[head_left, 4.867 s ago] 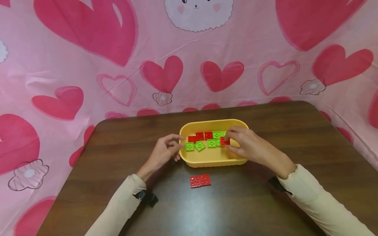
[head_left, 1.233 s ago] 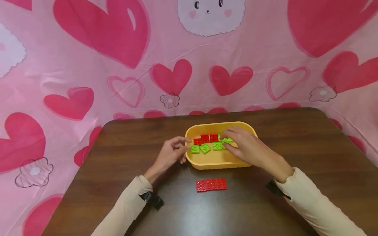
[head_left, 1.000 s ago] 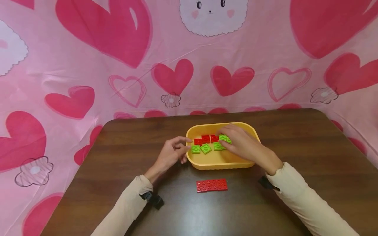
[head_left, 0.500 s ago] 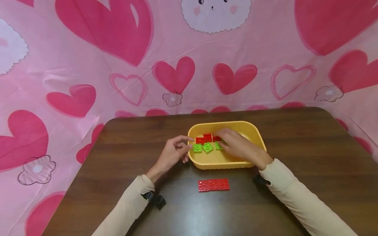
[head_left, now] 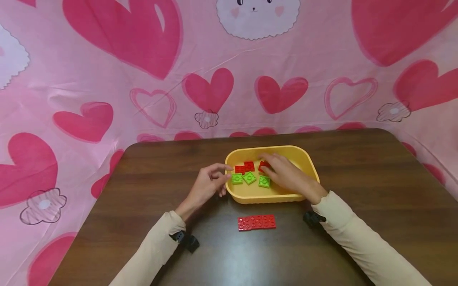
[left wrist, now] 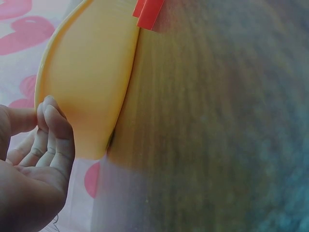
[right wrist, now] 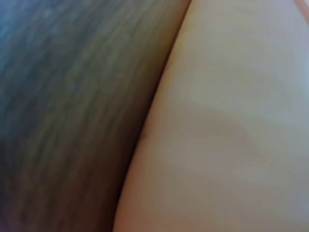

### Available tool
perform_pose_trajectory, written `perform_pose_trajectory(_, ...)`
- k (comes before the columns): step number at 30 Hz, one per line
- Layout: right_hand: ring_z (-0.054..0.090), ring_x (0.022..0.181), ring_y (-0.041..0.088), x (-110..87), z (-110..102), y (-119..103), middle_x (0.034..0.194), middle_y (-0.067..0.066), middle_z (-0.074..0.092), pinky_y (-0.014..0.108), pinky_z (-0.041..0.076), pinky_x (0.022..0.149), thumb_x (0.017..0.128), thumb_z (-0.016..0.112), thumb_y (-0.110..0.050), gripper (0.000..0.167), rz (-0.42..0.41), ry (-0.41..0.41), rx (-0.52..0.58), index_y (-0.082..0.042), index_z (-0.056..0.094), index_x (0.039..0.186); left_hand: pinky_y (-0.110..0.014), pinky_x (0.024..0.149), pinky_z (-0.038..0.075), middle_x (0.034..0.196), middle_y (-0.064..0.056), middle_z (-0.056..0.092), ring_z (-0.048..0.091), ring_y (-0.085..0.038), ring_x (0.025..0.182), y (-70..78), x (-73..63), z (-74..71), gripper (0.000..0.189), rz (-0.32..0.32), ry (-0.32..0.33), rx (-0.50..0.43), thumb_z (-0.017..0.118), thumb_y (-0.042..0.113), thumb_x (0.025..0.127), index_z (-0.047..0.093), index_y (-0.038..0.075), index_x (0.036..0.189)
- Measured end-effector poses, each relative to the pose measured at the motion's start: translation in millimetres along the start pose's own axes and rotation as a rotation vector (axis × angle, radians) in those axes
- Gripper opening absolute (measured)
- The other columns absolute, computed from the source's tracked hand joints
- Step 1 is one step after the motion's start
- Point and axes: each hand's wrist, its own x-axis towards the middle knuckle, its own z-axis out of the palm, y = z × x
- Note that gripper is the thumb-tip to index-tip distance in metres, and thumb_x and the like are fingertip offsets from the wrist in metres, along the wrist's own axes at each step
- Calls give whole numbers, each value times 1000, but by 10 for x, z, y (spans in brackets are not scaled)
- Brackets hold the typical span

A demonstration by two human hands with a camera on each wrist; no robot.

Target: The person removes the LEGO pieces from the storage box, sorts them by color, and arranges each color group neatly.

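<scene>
My left hand [head_left: 209, 182] pinches the rim of the yellow plastic bin [head_left: 270, 196] at its left end; in the left wrist view, thumb and fingers meet at the rim of the bin [left wrist: 87, 87]. Inside the bin reaches my right hand [head_left: 286, 172], pinching a flat red toy brick [head_left: 264, 167] between thumb and fingers and covering part of it. Nearby in the bin lie a green brick [head_left: 264, 181], another green brick [head_left: 249, 178], a third green brick [head_left: 237, 178], and two red bricks [head_left: 249, 166]. The right hand hides the bin floor beneath it.
Three flat red bricks [head_left: 256, 223] stand side by side in a row, studs up, on the dark wooden table [head_left: 161, 167] in front of the bin. A pink heart-patterned cloth [head_left: 161, 103] hangs behind. The right wrist view holds the bin wall [right wrist: 217, 121] close up.
A third red brick has joined the row on the table. The right hand has gone back into the bin and moved left to a red brick, which has shifted slightly. The left hand stays at the rim.
</scene>
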Motion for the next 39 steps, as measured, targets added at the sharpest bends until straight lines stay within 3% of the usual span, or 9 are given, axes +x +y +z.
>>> perform_pose_trajectory(8, 64, 100, 23, 4, -5, 8, 113, 8, 70, 46, 53, 94, 93, 69, -8, 29, -70, 49, 48, -5, 69, 121, -28, 49, 51, 65, -15, 60, 55, -21, 51, -1, 3, -7, 27, -16, 3, 10, 63, 1, 96, 61, -9, 121)
perform_pose_trajectory(16, 63, 101, 24, 11, -16, -14, 116, 9, 69, 45, 53, 92, 86, 78, -9, 42, -62, 30, 35, -3, 67, 126, -28, 50, 53, 66, -14, 61, 55, -22, 52, -10, -7, -14, 28, -39, 17, 4, 64, 2, 95, 61, -7, 122)
perform_pose_trajectory(24, 64, 103, 25, -41, -122, -147, 119, 10, 68, 44, 54, 92, 83, 80, -7, 44, -69, 48, 118, -3, 65, 125, -27, 49, 52, 67, -13, 61, 55, -20, 52, -35, 3, -20, 29, -28, 16, 10, 64, 3, 95, 61, -7, 123)
perform_pose_trajectory(32, 65, 104, 25, -238, -255, -275, 124, 11, 66, 44, 55, 90, 86, 79, -16, 54, -65, 84, 166, -4, 58, 135, -27, 49, 52, 68, -18, 60, 55, -22, 52, -92, 36, -21, 29, -14, 11, 14, 65, 4, 95, 62, -6, 122)
perform_pose_trajectory(39, 64, 96, 16, -446, -247, -273, 120, 5, 69, 40, 57, 85, 86, 79, -22, 49, -112, 99, 139, -5, 63, 130, -26, 49, 52, 67, -19, 60, 55, -22, 52, 5, 6, 10, 30, -14, 5, 6, 64, 2, 95, 60, -10, 122)
